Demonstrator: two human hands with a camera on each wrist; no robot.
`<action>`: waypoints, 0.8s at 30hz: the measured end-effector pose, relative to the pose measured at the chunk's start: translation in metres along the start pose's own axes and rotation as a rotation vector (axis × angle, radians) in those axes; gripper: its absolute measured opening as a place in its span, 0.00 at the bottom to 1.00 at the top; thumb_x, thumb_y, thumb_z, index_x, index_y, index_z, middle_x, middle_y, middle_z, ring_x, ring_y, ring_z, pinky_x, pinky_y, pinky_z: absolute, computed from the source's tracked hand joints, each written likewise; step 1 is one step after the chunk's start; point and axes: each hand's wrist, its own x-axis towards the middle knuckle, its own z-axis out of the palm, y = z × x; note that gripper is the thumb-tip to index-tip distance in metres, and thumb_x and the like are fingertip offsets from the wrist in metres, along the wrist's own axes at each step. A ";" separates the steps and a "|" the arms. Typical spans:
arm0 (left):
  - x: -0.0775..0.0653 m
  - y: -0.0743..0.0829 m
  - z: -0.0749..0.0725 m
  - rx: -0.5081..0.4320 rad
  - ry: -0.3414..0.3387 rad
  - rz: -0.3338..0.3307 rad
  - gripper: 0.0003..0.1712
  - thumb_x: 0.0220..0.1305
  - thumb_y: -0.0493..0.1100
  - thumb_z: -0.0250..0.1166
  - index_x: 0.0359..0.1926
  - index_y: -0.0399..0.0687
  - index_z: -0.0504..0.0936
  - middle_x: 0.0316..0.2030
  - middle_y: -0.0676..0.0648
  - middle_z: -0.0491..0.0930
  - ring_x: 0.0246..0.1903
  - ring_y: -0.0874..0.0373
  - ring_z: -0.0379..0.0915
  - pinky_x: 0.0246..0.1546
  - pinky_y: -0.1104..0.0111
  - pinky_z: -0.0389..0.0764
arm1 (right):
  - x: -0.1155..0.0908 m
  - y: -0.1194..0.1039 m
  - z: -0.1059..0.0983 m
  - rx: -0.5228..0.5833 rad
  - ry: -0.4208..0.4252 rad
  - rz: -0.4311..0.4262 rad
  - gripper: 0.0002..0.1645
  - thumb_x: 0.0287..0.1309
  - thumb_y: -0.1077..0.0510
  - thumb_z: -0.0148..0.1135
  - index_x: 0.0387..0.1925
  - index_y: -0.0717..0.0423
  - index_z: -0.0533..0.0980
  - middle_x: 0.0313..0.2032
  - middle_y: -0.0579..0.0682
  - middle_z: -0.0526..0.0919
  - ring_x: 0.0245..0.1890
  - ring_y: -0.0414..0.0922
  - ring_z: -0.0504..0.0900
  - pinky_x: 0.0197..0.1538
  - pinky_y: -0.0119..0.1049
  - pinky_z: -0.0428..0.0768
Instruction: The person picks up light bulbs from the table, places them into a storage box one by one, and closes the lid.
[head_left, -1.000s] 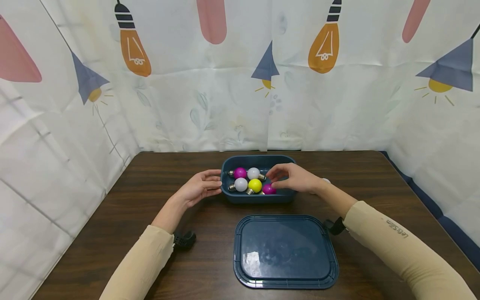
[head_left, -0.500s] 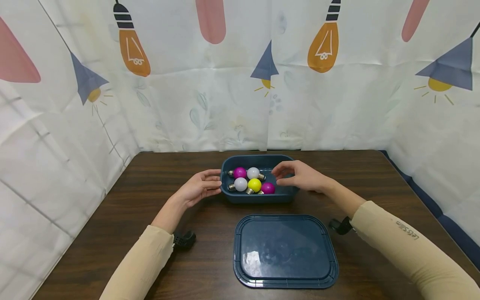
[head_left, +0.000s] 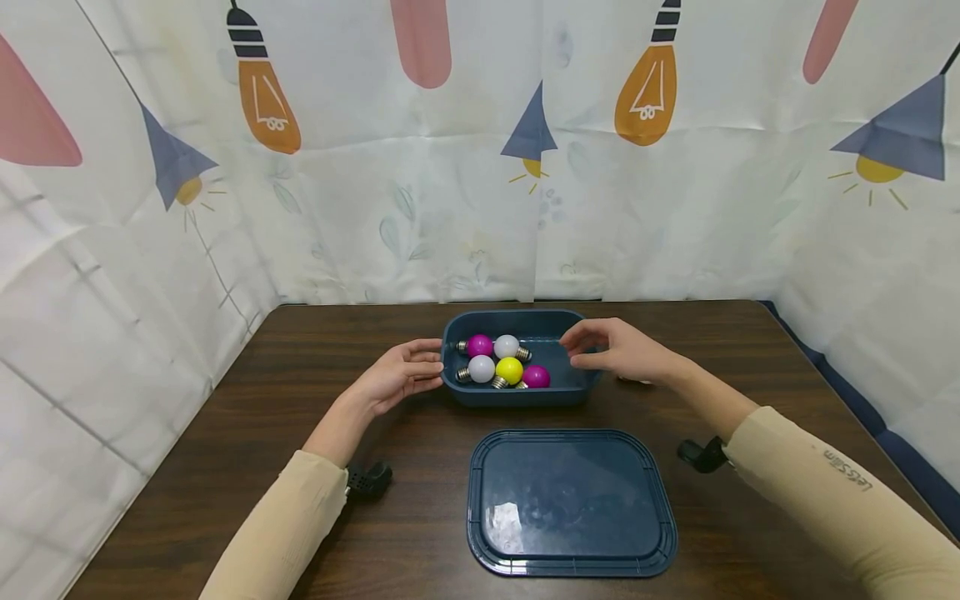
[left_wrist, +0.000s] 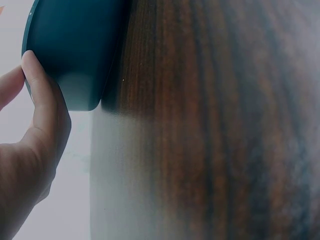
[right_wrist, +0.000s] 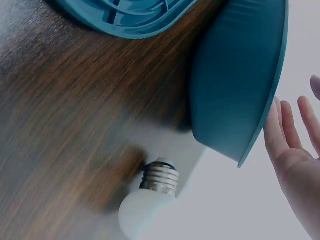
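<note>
In the head view, a dark blue box [head_left: 517, 398] holds light bulbs with screw bases: two magenta, one of them a magenta bulb [head_left: 536, 377] at the front, two white and a yellow bulb [head_left: 508, 371]. My left hand [head_left: 401, 375] touches the box's left end with extended fingers; in the left wrist view a fingertip [left_wrist: 31, 59] lies at the rim. My right hand [head_left: 618, 350] hovers by the box's right end, fingers loosely bent with nothing between them. Another white bulb [right_wrist: 142, 212] lies on the table to the right of the box, mostly hidden under my right wrist in the head view.
A dark blue lid [head_left: 573, 504] lies flat on the brown wooden table [head_left: 420, 517], in front of the box. Behind the table hangs a white patterned cloth [head_left: 465, 208], with more cloth along both sides.
My right hand has drawn away from the front magenta bulb and shifted right, toward the box's right end. That bulb stays in the box. My left hand keeps its place.
</note>
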 end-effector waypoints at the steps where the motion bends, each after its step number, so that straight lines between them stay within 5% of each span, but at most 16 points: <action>1: 0.000 0.000 0.000 0.001 0.000 0.000 0.33 0.76 0.31 0.58 0.77 0.33 0.57 0.60 0.31 0.72 0.44 0.55 0.83 0.51 0.65 0.84 | -0.001 -0.001 -0.001 0.001 0.002 -0.001 0.20 0.68 0.59 0.68 0.58 0.61 0.78 0.52 0.54 0.83 0.55 0.51 0.81 0.59 0.47 0.80; 24: 0.000 -0.001 -0.001 -0.008 0.005 -0.002 0.34 0.76 0.31 0.58 0.76 0.33 0.57 0.61 0.29 0.71 0.44 0.55 0.83 0.51 0.65 0.84 | -0.022 0.000 -0.013 -0.001 0.041 0.020 0.21 0.70 0.57 0.66 0.59 0.64 0.77 0.55 0.62 0.82 0.55 0.51 0.81 0.56 0.37 0.81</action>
